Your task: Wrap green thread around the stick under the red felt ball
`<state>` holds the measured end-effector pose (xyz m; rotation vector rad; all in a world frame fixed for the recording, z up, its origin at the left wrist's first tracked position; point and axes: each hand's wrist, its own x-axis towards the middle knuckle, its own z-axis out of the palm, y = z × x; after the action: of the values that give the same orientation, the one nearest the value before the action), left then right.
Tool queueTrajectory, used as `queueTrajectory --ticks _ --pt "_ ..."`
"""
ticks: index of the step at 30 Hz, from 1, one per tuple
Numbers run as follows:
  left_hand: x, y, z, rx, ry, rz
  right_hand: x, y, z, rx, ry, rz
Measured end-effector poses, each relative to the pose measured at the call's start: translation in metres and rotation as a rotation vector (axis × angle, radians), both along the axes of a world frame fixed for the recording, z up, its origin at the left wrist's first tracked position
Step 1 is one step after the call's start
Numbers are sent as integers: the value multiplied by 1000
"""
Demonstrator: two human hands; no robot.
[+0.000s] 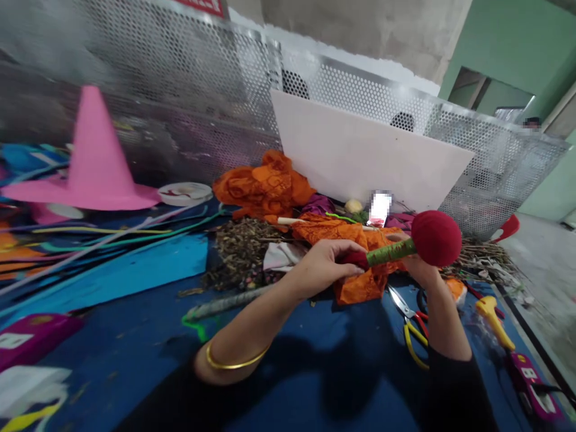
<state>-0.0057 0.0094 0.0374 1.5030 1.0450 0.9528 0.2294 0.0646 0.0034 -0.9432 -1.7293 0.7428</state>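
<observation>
A stick wrapped in green (390, 252) lies level above the table, with a round red ball (436, 238) at its right end and red material at its left end. My left hand (330, 264) pinches the red left end between thumb and fingers. Near the ball, my right hand (420, 268) grips the stick from behind, its fingers partly hidden. Orange patterned cloth (360, 294) is spread beneath and behind the stick. Scissors with red and yellow handles (408, 315) lie open by my right wrist.
A pink cone hat (96, 159), blue sheet (117, 276) and coloured strips are at left. Dried plant bits (238, 249) and bunched orange cloth (265, 183) lie behind my left arm. A white board (369, 150) leans at the back; a yellow-handled tool (495, 321) is at right.
</observation>
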Motion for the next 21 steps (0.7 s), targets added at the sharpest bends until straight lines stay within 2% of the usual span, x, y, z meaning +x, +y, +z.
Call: queueTrajectory --ticks 3,5,10,12,14,17,19,21 --pt "0 0 -1 -8 -57 14 -25 -15 -1 -118 -32 291" --pt "0 1 -2 22 -84 41 -38 -21 0 -160 -39 392" --pt "-3 4 -9 -32 -138 83 -40 -30 8 -185 -132 261" --pt "-3 5 -11 -47 -197 107 -35 -38 15 -88 -191 202" --pt "-3 6 -13 -15 -226 121 -33 -45 21 -64 -205 190" --pt "-2 7 -15 53 -220 126 -38 -47 24 -227 26 164" --pt "-3 7 -15 35 -218 132 -45 -44 20 -344 204 169" --pt "-3 7 -15 20 -220 123 -52 -39 13 -384 272 217"
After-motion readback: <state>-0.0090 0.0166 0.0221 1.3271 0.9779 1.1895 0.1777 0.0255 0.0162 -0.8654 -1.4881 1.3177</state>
